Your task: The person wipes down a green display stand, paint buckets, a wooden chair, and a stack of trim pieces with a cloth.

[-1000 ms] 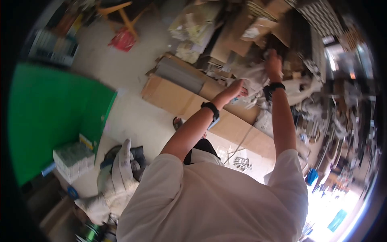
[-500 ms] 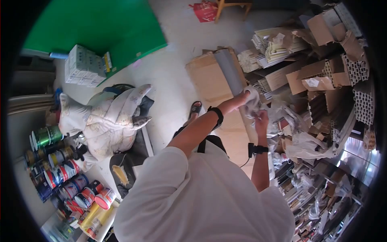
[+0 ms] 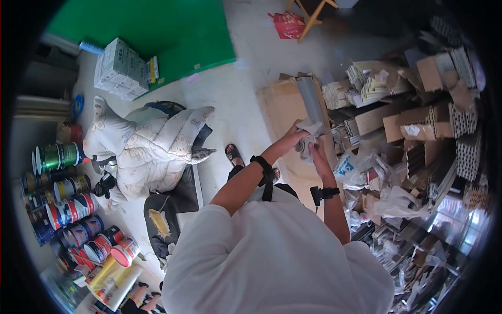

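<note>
A crumpled pale grey cloth [image 3: 308, 127] is bunched between my two hands, above the cardboard on the floor. My left hand [image 3: 294, 138] is closed on its left side. The fingers of my right hand [image 3: 318, 155] pinch it lower down on the right. Parts of the fingers are hidden in the folds. Beneath lies flat brown cardboard [image 3: 282, 102], with a long grey strip [image 3: 311, 99] along its right side.
Stacked panels and torn cartons [image 3: 418, 128] crowd the right side, with plastic bags [image 3: 395, 201] among them. On the left stands a scooter under a padded quilted cover [image 3: 149, 152], beside several paint cans [image 3: 73, 209]. White boxes [image 3: 117, 68] adjoin a green board [image 3: 178, 39].
My hands have come closer to my body and to the left, still holding the cloth, which is now more bunched together. The camera view has shifted, and both sandalled feet show.
</note>
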The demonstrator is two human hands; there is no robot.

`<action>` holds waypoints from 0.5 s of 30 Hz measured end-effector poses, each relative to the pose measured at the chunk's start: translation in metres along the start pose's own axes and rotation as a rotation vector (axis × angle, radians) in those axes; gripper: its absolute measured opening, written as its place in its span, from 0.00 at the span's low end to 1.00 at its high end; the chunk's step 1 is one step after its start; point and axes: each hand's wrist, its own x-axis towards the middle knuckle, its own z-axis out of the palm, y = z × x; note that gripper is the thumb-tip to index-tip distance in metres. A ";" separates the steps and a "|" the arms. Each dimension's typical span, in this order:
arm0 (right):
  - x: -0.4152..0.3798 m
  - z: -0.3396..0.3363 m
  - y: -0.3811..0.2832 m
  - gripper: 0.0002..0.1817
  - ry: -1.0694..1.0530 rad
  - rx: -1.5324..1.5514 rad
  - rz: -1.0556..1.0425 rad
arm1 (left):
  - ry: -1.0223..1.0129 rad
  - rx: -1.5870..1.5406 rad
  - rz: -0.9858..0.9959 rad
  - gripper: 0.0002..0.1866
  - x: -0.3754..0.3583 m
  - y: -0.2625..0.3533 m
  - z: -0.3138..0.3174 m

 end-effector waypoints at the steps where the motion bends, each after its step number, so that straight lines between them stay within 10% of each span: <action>1: 0.001 0.012 0.004 0.41 -0.068 0.039 0.084 | -0.014 -0.056 0.033 0.28 -0.003 0.015 -0.009; 11: 0.086 0.135 -0.078 0.26 -0.268 -0.203 0.064 | -0.011 0.619 0.523 0.29 -0.051 0.135 -0.123; 15: 0.136 0.155 -0.099 0.23 -0.315 0.000 -0.072 | 0.330 0.564 0.194 0.27 -0.067 0.160 -0.173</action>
